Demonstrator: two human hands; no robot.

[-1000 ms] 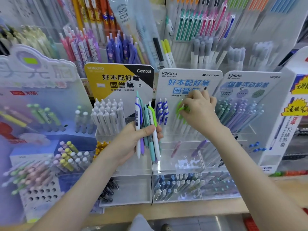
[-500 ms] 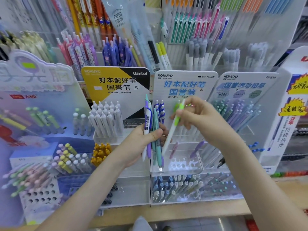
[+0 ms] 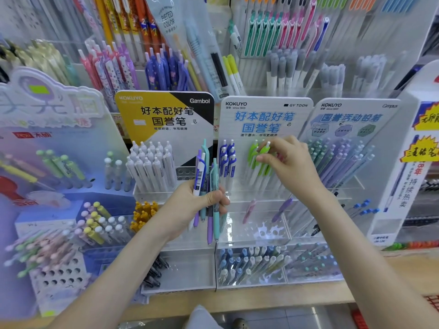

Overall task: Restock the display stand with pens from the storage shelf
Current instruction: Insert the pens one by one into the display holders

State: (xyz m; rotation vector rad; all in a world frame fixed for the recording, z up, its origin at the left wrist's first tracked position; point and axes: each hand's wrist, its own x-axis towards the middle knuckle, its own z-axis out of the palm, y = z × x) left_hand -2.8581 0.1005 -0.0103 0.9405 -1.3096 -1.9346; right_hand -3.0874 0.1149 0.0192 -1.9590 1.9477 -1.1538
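My left hand (image 3: 197, 205) grips a bundle of pens (image 3: 206, 186) in blue, teal and purple, held upright in front of the clear display stand (image 3: 256, 224). My right hand (image 3: 289, 162) pinches the top of a green pen (image 3: 262, 155) that stands in the stand's upper tier, among other green pens (image 3: 253, 157) and right of the blue pens (image 3: 228, 160). The stand carries a white KOKUYO header card (image 3: 263, 117).
A yellow Gambol stand with white pens (image 3: 152, 165) is on the left, a Campus pencil stand (image 3: 342, 160) on the right. Lower trays hold more pens (image 3: 251, 264). Hanging pen packs (image 3: 166, 43) fill the wall behind. A wooden shelf edge (image 3: 261, 302) runs in front.
My right hand carried a green pen from beside the bundle up and right into the green row of the stand. My left hand stayed put with its bundle.
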